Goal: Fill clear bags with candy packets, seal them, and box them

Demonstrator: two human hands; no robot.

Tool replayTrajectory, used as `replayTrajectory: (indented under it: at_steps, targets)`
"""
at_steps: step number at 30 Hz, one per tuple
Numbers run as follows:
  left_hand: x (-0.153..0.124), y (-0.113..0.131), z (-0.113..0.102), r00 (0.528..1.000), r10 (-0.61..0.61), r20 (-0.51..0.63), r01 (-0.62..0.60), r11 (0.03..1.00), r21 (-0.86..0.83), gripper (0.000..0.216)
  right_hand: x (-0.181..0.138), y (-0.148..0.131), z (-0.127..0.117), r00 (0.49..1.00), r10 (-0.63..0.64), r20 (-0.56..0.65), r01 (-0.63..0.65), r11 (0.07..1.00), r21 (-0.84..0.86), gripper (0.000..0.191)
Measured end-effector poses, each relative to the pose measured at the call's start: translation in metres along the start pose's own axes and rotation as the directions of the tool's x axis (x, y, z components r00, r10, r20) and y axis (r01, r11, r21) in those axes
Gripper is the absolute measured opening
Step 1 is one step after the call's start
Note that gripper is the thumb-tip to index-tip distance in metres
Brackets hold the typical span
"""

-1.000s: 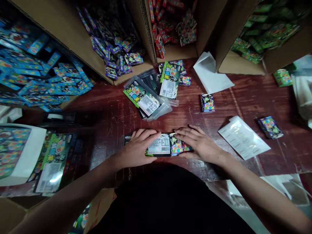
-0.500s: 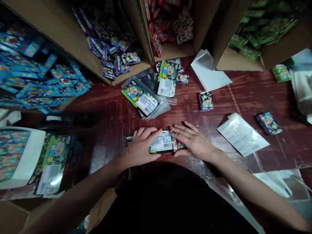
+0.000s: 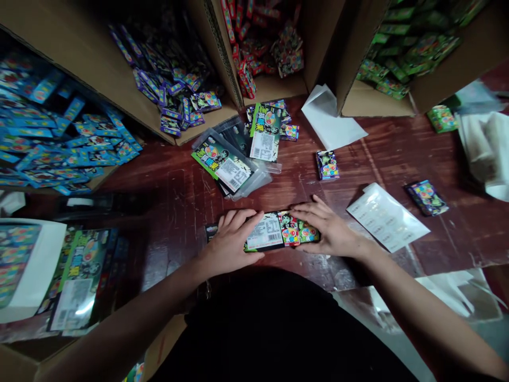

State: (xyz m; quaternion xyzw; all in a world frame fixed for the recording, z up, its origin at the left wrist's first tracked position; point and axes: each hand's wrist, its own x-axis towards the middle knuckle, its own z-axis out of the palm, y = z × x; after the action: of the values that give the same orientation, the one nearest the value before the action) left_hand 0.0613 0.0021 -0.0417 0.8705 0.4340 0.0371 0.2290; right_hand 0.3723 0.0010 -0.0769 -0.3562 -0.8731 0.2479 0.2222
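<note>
On the table before me lies a flat printed plastic bag (image 3: 264,232) with a white barcode label. My left hand (image 3: 233,239) grips its left part, thumb along the lower edge and fingers over the upper edge. A red small box (image 3: 289,227) and a green small box (image 3: 308,231) stick out in a row from the bag's right end. My right hand (image 3: 330,229) closes round the outer end of that row, thumb below and fingers above. How far the boxes reach inside the bag is hidden by its label.
More printed bags (image 3: 222,162) lie beyond my hands. Purple boxes (image 3: 328,165) and a sticker sheet (image 3: 387,217) are to the right. Cartons at the back hold blue boxes (image 3: 79,138), purple, red and green ones (image 3: 392,69). A white tray (image 3: 47,270) stands at the left.
My right hand has slid right along the row, uncovering the red and green boxes. My left hand stays on the bag. The whole view has shifted slightly.
</note>
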Motion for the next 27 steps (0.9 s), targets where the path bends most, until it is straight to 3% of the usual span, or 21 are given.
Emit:
replayTrajectory:
  at_steps: [4, 9, 12, 15, 21, 27]
  targets:
    - [0.001, 0.005, 0.000, 1.000, 0.006, 0.003, -0.006, 1.000, 0.001, 0.088, 0.010, -0.011, 0.005, 0.999, -0.015, 0.049, 0.015, 1.000, 0.010, 0.077]
    - [-0.002, 0.004, -0.002, 1.000, -0.005, 0.001, 0.005, 1.000, 0.004, 0.088, -0.006, -0.011, -0.015, 0.992, 0.060, 0.113, -0.051, 0.996, -0.079, 0.111]
    - [-0.001, 0.003, -0.002, 1.000, -0.015, 0.000, 0.015, 1.000, 0.009, 0.088, -0.015, -0.007, -0.024, 0.987, 0.122, 0.106, -0.112, 0.989, -0.096, 0.099]
    - [0.002, 0.005, -0.001, 1.000, 0.004, 0.006, -0.004, 1.000, 0.011, 0.085, -0.014, -0.004, -0.024, 0.988, 0.096, 0.118, -0.091, 0.994, -0.054, 0.085]
    - [0.006, 0.005, -0.005, 0.999, 0.038, 0.028, -0.037, 0.999, -0.013, 0.088, 0.000, 0.006, -0.029, 0.982, 0.030, 0.184, -0.036, 0.999, 0.026, 0.080]
    - [0.007, 0.003, -0.008, 1.000, -0.014, -0.021, 0.014, 1.000, 0.016, 0.087, 0.009, 0.006, -0.033, 0.992, 0.015, 0.121, -0.016, 1.000, 0.006, 0.079]
